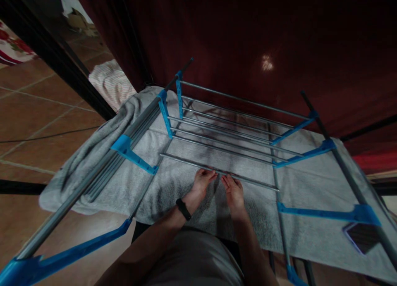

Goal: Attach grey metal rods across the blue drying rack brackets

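A thin grey metal rod (180, 160) spans the frame crosswise in front of me. My left hand (202, 182), with a black band on the wrist, pinches it near its middle. Close beside it, my right hand (233, 190) is closed on the same rod with the fingertips. The frame looks like a drying rack, with grey tubes and blue plastic brackets (316, 212) on both sides. Several more rods (235, 116) run between the blue brackets farther back. A bundle of loose-looking rods (107, 172) lies along the left tube.
Under the frame a grey blanket (310, 232) covers the surface. A phone (361, 237) lies on it at the right. Behind stands a dark red panel or curtain (232, 38). Tiled floor (34, 108), a cable (62, 133) and striped cloth (108, 81) are at the left.
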Action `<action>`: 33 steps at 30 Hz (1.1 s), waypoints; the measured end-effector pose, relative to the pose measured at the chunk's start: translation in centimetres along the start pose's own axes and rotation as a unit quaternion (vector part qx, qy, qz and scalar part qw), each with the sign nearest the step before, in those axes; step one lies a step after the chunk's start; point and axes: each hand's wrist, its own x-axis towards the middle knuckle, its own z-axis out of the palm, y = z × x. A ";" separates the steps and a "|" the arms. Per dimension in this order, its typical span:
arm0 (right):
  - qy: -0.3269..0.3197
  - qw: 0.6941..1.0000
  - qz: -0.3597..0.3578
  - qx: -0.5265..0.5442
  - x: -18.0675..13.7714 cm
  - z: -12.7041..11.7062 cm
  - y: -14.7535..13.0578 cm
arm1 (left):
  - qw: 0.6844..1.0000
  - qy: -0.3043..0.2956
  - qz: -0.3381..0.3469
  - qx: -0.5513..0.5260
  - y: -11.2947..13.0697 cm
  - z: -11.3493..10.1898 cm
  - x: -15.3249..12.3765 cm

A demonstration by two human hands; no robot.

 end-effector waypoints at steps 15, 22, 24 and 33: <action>0.028 0.999 0.044 0.014 0.1 0.0 -0.7 | 1.000 -0.004 0.006 -0.011 0.0 0.0 -0.3; 0.043 0.997 0.062 0.005 0.1 0.1 -1.2 | 1.000 0.003 0.001 -0.009 0.1 -0.2 -0.4; 0.044 0.997 0.069 0.003 0.1 0.1 -1.3 | 1.000 0.005 -0.001 -0.009 0.1 -0.1 -0.5; 0.037 0.998 0.051 -0.026 0.5 -0.5 -1.0 | 1.000 0.007 0.003 -0.011 0.1 -0.1 -0.7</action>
